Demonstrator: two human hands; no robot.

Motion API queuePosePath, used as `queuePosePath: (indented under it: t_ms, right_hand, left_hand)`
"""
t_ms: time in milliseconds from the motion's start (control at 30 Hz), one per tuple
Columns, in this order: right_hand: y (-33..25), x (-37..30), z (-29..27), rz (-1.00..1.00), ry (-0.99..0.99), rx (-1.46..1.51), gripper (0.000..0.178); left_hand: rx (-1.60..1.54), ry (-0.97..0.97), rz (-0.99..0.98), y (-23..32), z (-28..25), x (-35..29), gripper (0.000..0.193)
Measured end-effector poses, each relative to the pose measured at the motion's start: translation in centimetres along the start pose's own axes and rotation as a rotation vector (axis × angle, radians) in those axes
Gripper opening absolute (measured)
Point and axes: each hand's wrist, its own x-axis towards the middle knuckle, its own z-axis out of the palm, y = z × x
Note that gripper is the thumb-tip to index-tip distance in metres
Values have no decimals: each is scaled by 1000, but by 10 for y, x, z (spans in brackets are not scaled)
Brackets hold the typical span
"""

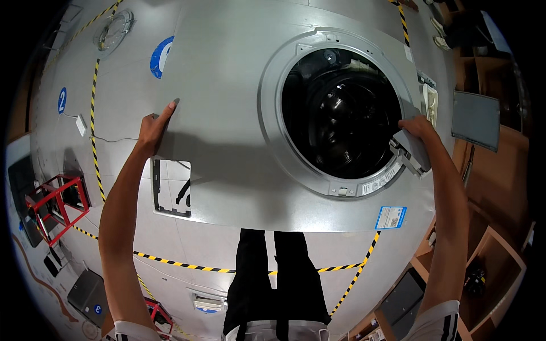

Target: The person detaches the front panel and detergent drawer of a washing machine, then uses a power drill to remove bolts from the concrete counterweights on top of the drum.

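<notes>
The grey panel is at twelve o'clock, likely held wide to stay steady. At its three o'clock, the right hand clamps fingers on the ring; at nine, the left hand's fingers hide, grip untold.

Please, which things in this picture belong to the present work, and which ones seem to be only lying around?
In the work:
large grey panel, with the left hand at its edge
hinged bracket, by the right hand

Seemingly just lying about:
red frame, at left
white box
clear round piece, perhaps related
square grey board, at right
</notes>
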Motion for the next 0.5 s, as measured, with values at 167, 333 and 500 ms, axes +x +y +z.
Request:
queuePosePath:
  t_ms: [167, 333, 500]
  right_hand:
    - [5, -19, -18, -20, 83, 44, 61]
    - [5, -31, -38, -10, 148, 19, 76]
    - [23, -44, -50, -109, 180, -27, 66]
  left_hand:
    - [-33, 23, 124, 1, -11, -3, 74]
    - [-115, 20, 191, 3, -27, -16, 71]
    - [188, 86, 163, 9, -42, -53, 68]
